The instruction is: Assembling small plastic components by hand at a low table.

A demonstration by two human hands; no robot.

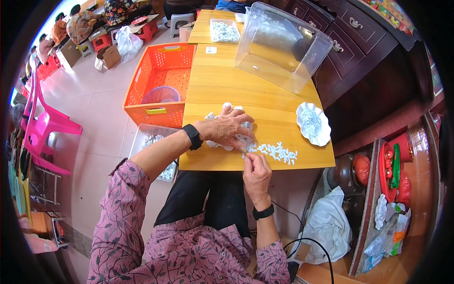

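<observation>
My left hand (226,128) lies palm down with its fingers spread over a heap of white plastic pieces (211,115), hiding much of it. Its thumb reaches toward my right hand (257,176), whose thumb and forefinger are pinched together at the table's near edge. What sits in that pinch is too small to make out; white bits show beside the fingertips. Just right of the hands, small white plastic parts (280,153) are scattered on the yellow wooden table (213,85). A scalloped white dish (323,137) of pale blue-white bits stands at the table's right side.
A clear plastic bin (302,78) rests tilted at the table's far right. An orange crate (156,113) holding a purple basket (161,94) adjoins the left edge. Below it sits a clear tub (137,150) of white parts. Another tub (224,31) is at the back. Dark drawers (354,38) flank the right.
</observation>
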